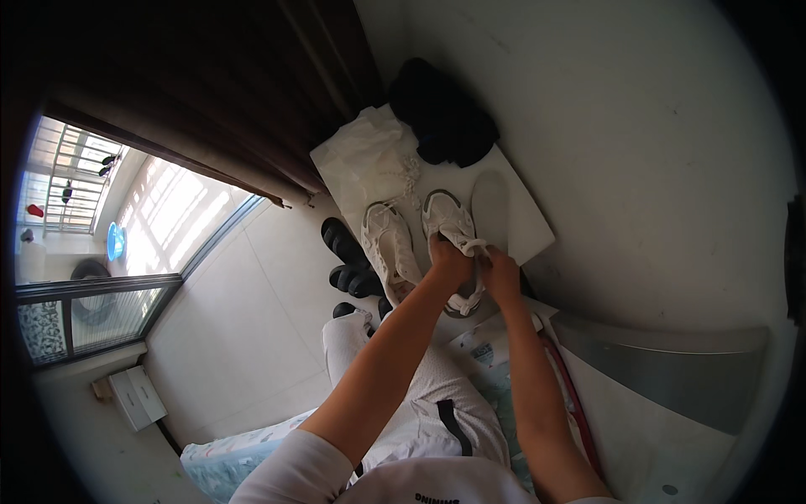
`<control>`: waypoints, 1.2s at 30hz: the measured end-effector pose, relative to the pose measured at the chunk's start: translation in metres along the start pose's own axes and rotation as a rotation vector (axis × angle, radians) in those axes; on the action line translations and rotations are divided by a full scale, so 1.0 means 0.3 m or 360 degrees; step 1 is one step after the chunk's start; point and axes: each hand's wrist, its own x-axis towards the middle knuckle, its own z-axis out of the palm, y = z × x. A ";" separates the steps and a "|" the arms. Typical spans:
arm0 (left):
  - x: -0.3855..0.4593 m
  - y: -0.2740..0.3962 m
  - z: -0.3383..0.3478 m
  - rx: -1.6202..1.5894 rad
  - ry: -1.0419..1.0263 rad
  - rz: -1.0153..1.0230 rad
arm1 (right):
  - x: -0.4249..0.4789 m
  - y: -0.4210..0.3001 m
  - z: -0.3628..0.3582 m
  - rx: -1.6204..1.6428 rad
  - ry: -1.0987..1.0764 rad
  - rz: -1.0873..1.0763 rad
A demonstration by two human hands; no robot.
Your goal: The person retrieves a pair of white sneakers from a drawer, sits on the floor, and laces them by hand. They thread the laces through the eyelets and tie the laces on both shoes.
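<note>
Two white-and-grey lace-up sneakers stand side by side on a white tabletop. My left hand [449,259] rests at the opening of the right-hand sneaker [446,217], its fingers partly hidden by the shoe's tongue and collar. At that shoe's right side, my right hand [500,272] pinches a pale strip, which looks like a lace or the tongue's edge. The left-hand sneaker [386,242] stands untouched with its opening towards me. Beyond both toes lies a heap of white shoelaces [409,176].
Crumpled white paper or plastic [362,151] and a black cloth bundle [444,113] lie at the table's far end. Black sandals [343,242] are on the tiled floor to the left. A dark curtain [239,94] hangs at the upper left; a wall borders the table's right.
</note>
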 end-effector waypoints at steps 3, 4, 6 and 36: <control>0.019 0.000 -0.020 -0.0076 -0.0255 -0.0046 | -0.011 0.001 0.011 -0.0030 0.0155 -0.0124; 0.024 0.007 -0.033 -0.0073 -0.0276 -0.0047 | -0.010 0.009 0.016 -0.0028 0.0174 -0.0120; 0.019 0.017 -0.049 -0.0069 -0.0326 -0.0055 | -0.017 0.014 0.025 -0.0021 0.0202 -0.0111; -0.143 -0.185 0.099 -0.1112 0.0069 -0.0328 | 0.007 -0.100 0.194 -0.0546 0.0029 -0.0473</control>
